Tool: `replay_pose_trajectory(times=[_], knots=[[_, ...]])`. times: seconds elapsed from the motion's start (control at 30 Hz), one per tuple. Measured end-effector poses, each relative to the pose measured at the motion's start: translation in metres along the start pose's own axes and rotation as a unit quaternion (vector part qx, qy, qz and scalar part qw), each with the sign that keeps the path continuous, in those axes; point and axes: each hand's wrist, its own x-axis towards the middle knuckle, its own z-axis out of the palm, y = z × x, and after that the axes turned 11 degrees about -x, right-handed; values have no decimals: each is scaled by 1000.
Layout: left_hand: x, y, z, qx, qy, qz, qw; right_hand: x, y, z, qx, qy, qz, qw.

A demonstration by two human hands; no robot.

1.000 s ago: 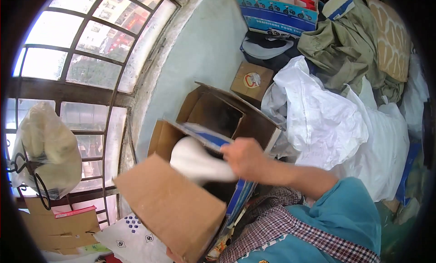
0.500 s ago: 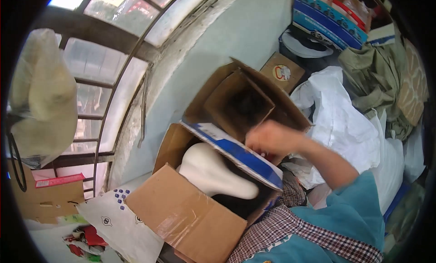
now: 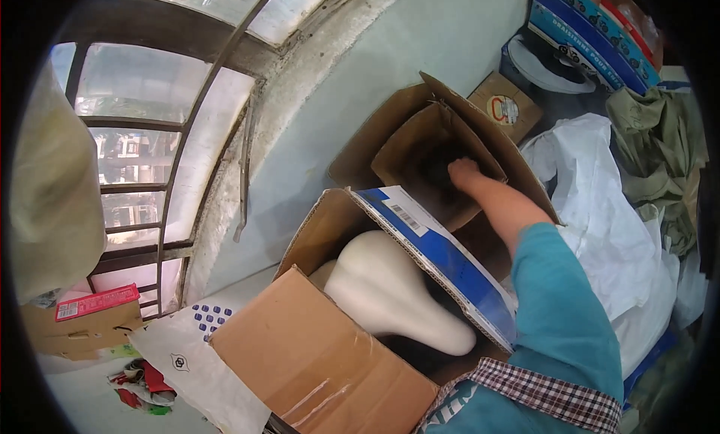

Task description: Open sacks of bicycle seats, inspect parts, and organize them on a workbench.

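My right hand (image 3: pixel 463 173) reaches down into a deep brown cardboard box (image 3: pixel 395 160), near its right inner wall. The fingers look curled closed over the dark inside, and whatever they hold is hidden. A nearer carton stands in front, its blue and white flap (image 3: pixel 442 261) raised between the two boxes. Inside that carton lies a white bicycle saddle (image 3: pixel 382 284), its narrow nose toward the lower right. The carton's brown flap (image 3: pixel 322 351) is folded outward on the near side. My left hand is out of view.
White plastic sacks (image 3: pixel 581 202) and an olive cloth (image 3: pixel 652 157) pile up at the right. A small taped carton (image 3: pixel 506 104) and blue printed boxes (image 3: pixel 585 40) stand behind. A barred window (image 3: pixel 142 127) and a hanging bag (image 3: pixel 56 187) are on the left.
My right hand has moved from above the raised blue flap to the far box and down inside it. The view has shifted, bringing the saddle closer.
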Motion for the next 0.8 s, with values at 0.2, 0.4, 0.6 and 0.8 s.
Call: replay_pose_trajectory(times=[0.2,0.4,0.6,0.8], knots=[[-22,-8,-2,-25,-7,-8,1000,-31,34,-65,179,209,-145,951],[-35,-6,-8,-49,-30,-4,998,-82,30,-144,464,337,-178,799],[-60,-10,-23,-76,-28,-3,997,-203,28,-229,548,325,-220,739],[-83,-19,-41,-115,-16,3,993,-302,-10,-212,75,55,-333,938]])
